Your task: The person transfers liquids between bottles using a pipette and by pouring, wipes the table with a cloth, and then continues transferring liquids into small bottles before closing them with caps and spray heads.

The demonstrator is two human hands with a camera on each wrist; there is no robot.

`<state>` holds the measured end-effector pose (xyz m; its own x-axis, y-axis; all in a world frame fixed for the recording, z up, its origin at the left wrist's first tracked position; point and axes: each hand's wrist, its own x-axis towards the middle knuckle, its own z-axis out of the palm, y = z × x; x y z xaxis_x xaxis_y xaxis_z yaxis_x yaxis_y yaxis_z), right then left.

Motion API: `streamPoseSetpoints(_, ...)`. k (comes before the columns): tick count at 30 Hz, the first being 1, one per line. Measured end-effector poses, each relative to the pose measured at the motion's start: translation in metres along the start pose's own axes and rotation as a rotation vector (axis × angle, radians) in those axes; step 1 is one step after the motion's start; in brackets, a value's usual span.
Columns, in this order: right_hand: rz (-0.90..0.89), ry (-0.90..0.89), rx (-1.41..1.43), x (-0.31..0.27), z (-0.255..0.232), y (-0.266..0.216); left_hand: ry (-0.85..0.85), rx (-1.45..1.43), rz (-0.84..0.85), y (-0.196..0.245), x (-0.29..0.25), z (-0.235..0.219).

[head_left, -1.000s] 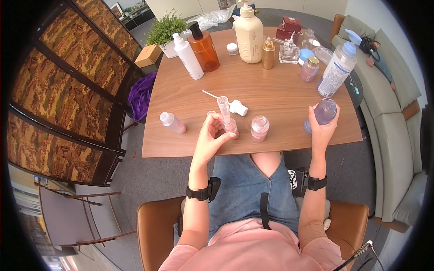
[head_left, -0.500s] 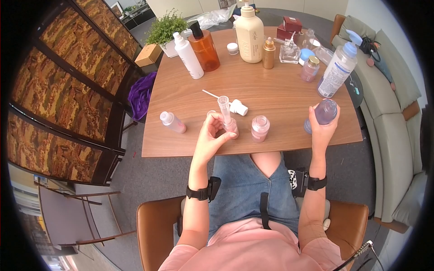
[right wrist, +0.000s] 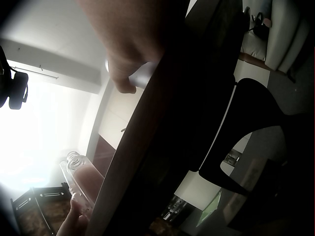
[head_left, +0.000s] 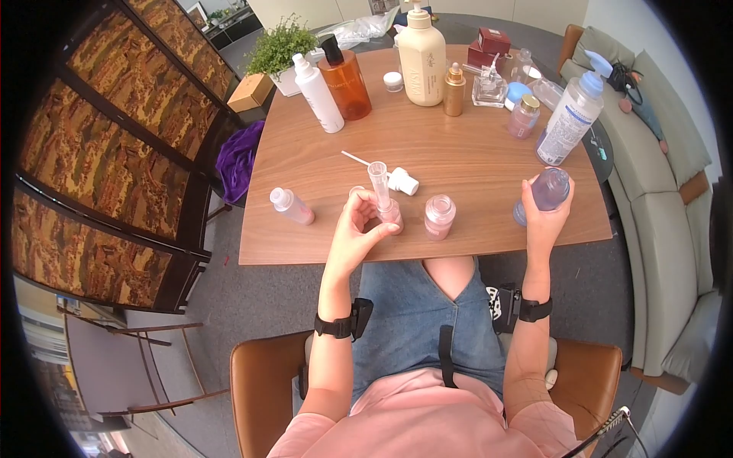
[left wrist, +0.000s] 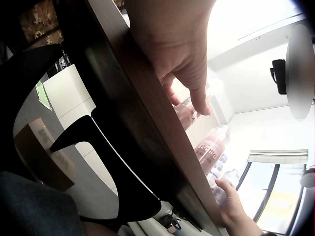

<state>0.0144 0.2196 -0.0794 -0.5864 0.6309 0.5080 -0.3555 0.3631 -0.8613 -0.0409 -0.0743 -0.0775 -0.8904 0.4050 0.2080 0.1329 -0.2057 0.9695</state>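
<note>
In the head view the left hand (head_left: 357, 233) grips a small pink bottle (head_left: 392, 220) standing on the table, with a clear funnel (head_left: 378, 182) upright in its mouth. To its right stands an uncapped bottle of pink liquid (head_left: 439, 217). A white pump top (head_left: 403, 182) with a thin tube lies behind the funnel. At the right, the right hand (head_left: 545, 217) holds a bluish-purple translucent bottle (head_left: 550, 189), its fingers curled round it. The left wrist view shows the left thumb against the small bottle (left wrist: 186, 114) and the pink bottle (left wrist: 210, 147) beyond it.
A small frosted bottle (head_left: 292, 207) leans at the left of the table (head_left: 305, 248). Along the back stand a white spray bottle (head_left: 318, 95), an amber bottle (head_left: 347, 85), a cream pump bottle (head_left: 420, 62) and a gold bottle (head_left: 453, 93). A large pump bottle (head_left: 567, 122) is behind the right hand.
</note>
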Motion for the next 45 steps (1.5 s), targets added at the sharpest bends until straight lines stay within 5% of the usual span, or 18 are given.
streamPoseSetpoints(45, 0.009, 0.042, 0.009, -0.0005, 0.0013, 0.0019, 0.006, -0.026, -0.023, -0.0029, -0.0019, -0.0019)
